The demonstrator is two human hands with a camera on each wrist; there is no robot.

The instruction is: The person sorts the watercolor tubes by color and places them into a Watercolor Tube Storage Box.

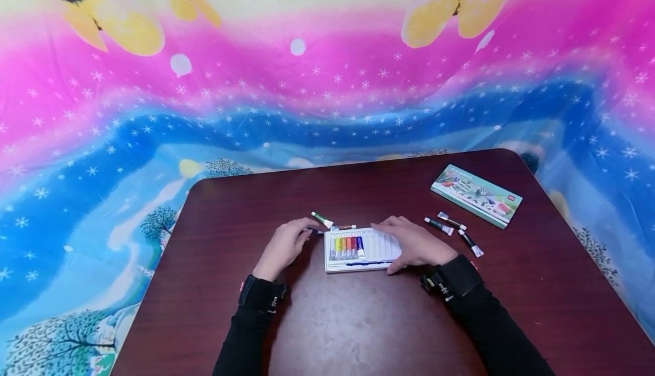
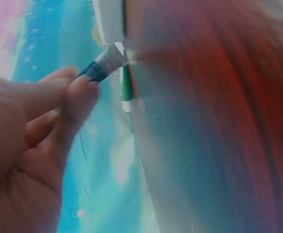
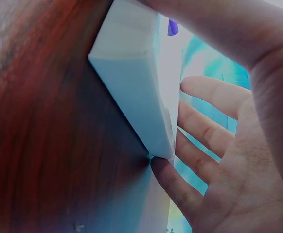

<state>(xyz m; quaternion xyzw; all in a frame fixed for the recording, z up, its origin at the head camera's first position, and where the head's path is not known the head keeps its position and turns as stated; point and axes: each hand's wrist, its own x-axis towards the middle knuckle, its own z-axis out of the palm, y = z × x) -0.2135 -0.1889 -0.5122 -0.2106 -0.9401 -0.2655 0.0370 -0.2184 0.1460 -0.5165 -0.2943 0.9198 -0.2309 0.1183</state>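
Observation:
A white plastic tray (image 1: 335, 266) lies on the table, with several coloured paint tubes (image 1: 347, 247) side by side in its left half and a thin blue brush (image 1: 365, 263) along its near edge. My left hand (image 1: 285, 246), left of the tray, pinches a dark blue paint tube (image 2: 101, 65) between thumb and fingers, its pale end towards the tray corner. With my right hand (image 1: 417, 243) I hold the tray's right end, thumb at the near edge and fingers at the far edge. In the right wrist view the fingertips (image 3: 192, 86) lie along the tray's side.
Behind the tray lie a green tube (image 1: 322, 219) and another tube (image 1: 343, 227). Several dark tubes (image 1: 438, 226) are scattered right of my right hand. A green illustrated box (image 1: 477, 195) rests at the table's (image 1: 245, 205) back right. A patterned cloth (image 1: 327, 91) hangs behind the table.

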